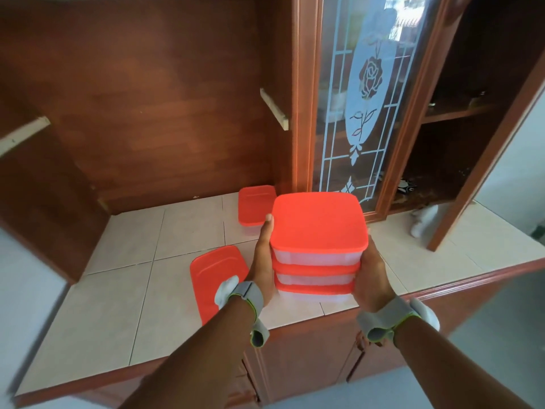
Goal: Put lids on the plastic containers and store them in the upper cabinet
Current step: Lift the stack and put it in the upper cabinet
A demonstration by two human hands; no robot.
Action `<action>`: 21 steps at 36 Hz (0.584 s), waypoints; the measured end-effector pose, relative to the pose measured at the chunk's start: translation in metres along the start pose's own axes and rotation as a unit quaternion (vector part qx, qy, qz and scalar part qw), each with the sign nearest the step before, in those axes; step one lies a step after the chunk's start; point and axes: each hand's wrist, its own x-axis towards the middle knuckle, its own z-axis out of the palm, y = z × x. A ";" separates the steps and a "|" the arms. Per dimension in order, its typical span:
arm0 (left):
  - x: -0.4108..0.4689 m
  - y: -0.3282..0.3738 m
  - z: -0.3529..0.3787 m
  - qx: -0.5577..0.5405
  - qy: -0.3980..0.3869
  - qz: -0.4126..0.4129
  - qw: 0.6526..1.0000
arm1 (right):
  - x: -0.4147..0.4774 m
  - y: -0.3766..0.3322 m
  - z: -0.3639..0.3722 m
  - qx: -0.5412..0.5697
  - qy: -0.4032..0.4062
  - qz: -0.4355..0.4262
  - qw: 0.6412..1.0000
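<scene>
From the head camera we look down at a tiled worktop [188, 246] set into a brown wooden cabinet. We can read no brand, label or writing on anything here.

We count three lidded plastic containers in a stack [317, 252], each clear with an orange lid. Our left hand [264, 255] presses flat against the stack's left side, fingers pointing away from us, and our right hand [372, 271] clasps its right side; together the hands grip the stack. We cannot tell whether the bottom container touches the worktop. Each wrist wears a grey band.

A fourth lidded container [255, 206] sits on the worktop behind the stack, close to the back panel. One loose orange lid [216, 276] lies flat on the tiles just left of our left wrist.

The stack is near the worktop's front edge, which has a wooden lip. To the left, the tiles are bare back to the rear panel. To the right stands a glass door [365, 98] etched with a rose, and beyond it an open cabinet [460, 113] with dark shelves, its wooden door swung out over the worktop's right end.
</scene>
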 end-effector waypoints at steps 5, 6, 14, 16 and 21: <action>-0.010 0.007 -0.003 -0.007 0.000 -0.003 1.000 | -0.008 -0.006 0.009 0.005 -0.001 0.005 1.000; -0.011 0.011 0.000 -0.006 -0.004 0.000 1.000 | -0.007 -0.009 0.011 0.004 0.001 0.008 1.000; -0.066 0.081 0.013 0.052 0.033 0.047 0.997 | -0.038 -0.070 0.075 0.015 -0.037 0.001 0.999; -0.093 0.109 0.017 0.084 0.044 0.055 0.994 | -0.047 -0.092 0.099 0.023 -0.058 -0.005 0.998; -0.173 0.203 0.025 0.154 0.073 0.093 0.981 | -0.072 -0.158 0.182 0.045 -0.140 -0.019 0.989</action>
